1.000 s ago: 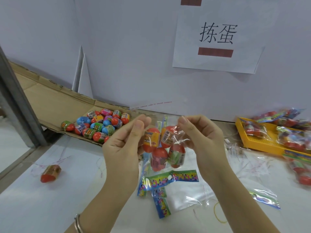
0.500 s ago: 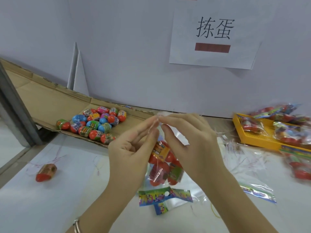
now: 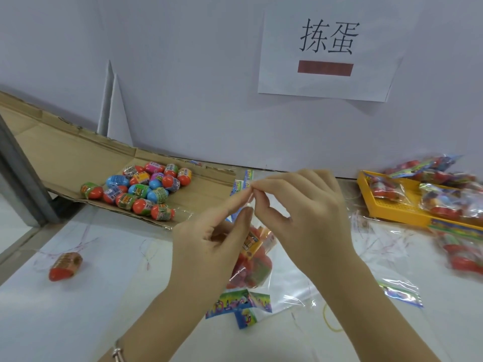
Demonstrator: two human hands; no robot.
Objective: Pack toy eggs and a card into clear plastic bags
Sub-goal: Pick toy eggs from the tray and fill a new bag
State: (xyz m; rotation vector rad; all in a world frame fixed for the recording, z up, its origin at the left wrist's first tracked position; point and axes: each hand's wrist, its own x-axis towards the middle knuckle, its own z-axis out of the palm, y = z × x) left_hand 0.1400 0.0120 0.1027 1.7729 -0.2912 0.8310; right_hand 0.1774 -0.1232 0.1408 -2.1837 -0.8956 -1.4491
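Fingertips (image 3: 243, 198) of the left hand (image 3: 211, 246) and right hand (image 3: 311, 220) pinched the mouth of the clear bag (image 3: 257, 257), which hung between them over the table (image 3: 78, 309) — toy eggs (image 3: 245, 273) inside. Slick film might slip from so light a pinch — the eggs' weight could spill them.

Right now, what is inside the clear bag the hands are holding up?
Inside the clear bag sit toy eggs with orange-red ends and printed wraps. The left hand covers part of it, so their count, and anything else in there, cannot be told.
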